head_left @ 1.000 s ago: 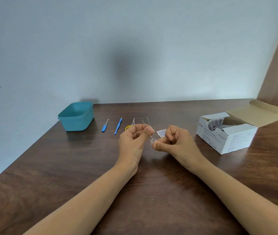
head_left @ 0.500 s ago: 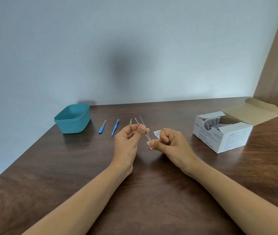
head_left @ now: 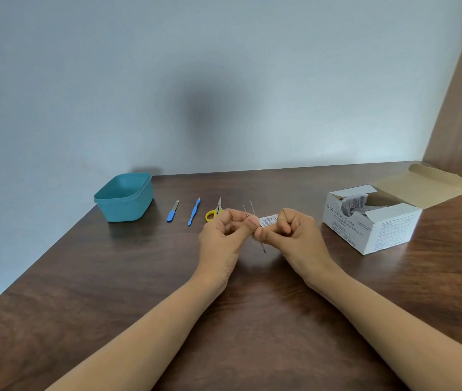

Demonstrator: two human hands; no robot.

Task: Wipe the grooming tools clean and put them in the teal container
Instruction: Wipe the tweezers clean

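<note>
Tweezers (head_left: 262,247), two slim metal prongs, are gripped above the worktop (head_left: 111,277) by the curled fingers of the left hand (head_left: 221,238) and pinched by the right hand (head_left: 294,235), seemingly through a white swab. Wiping is judged under way; nothing is seen in the matte teal container (head_left: 128,208), and the blue file (head_left: 172,211), blue pusher (head_left: 194,212) and yellow-handled scissors (head_left: 214,214) are left lying beside it
</note>
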